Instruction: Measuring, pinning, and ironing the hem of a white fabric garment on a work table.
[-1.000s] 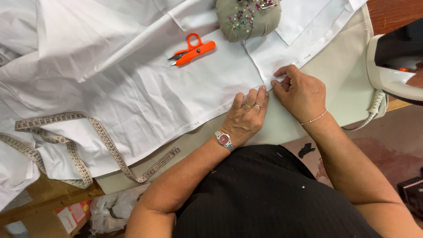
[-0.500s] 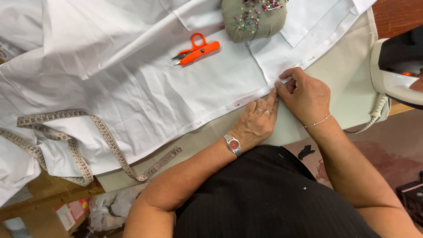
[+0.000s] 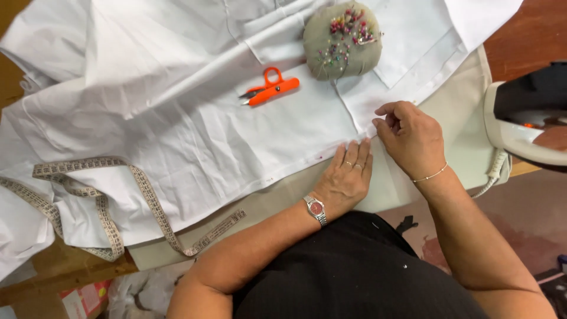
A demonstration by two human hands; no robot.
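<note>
A tape measure point(image 3: 106, 212) lies in loops at about 8 o'clock, over the lower left part of the white cloth point(image 3: 177, 118) and off its hem onto the beige board cover point(image 3: 460, 118). The cloth spreads across most of the surface, from 9 o'clock up to 1 o'clock, rumpled on the left and smoother toward the middle. Orange snips point(image 3: 270, 88) rest on the cloth at about 12 o'clock, just left of a grey-green pincushion point(image 3: 342, 44) studded with coloured pins at 1 o'clock. Near the centre, the left hand point(image 3: 345, 177) lies flat, palm down, fingers together and stretched out, pressing the hem of the cloth where it meets the cover; it holds nothing. A watch point(image 3: 316, 210) with a reddish face sits on that wrist. Just beside it, toward 2 o'clock, the right hand point(image 3: 413, 139) is curled, its fingertips drawn close at the folded edge of the cloth; whether they pinch the cloth or something small cannot be told. A thin bracelet point(image 3: 431, 175) rings that wrist. At 3 o'clock, well apart from the hands, a white iron point(image 3: 520, 130) stands at the edge of the cover, its coiled cord point(image 3: 493, 174) hanging below.
</note>
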